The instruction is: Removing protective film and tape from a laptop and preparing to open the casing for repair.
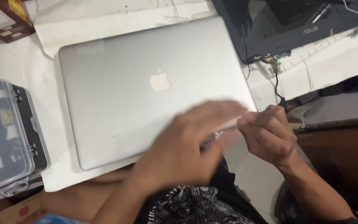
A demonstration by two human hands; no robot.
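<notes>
Shirt [195, 205]: black with white print, at the bottom edge, nearest the camera.

Left hand [187, 145]: blurred, over the near right corner of the laptop; fingers curled toward a small pale item [228, 124] that lies between both hands. Whether this hand grips it or only touches it cannot be told.

Right hand [270, 132]: fingers bunched, thumb and fingertips pinched at the right end of the pale item, just off the laptop's right edge.

Laptop [146, 87]: silver, lid shut, lying flat on white paper [54, 37] in the middle of the table, turned slightly; pale logo in the lid's centre.

Case [5, 137]: clear lid, black base, latches on the near side; left of the laptop, apart from it, with pale contents showing dimly through the lid.

Black laptop [295, 20]: far right, partly dismantled, with a cable [277, 83] hanging from its near corner.

Box [5, 18]: brown, at the far left corner.
</notes>
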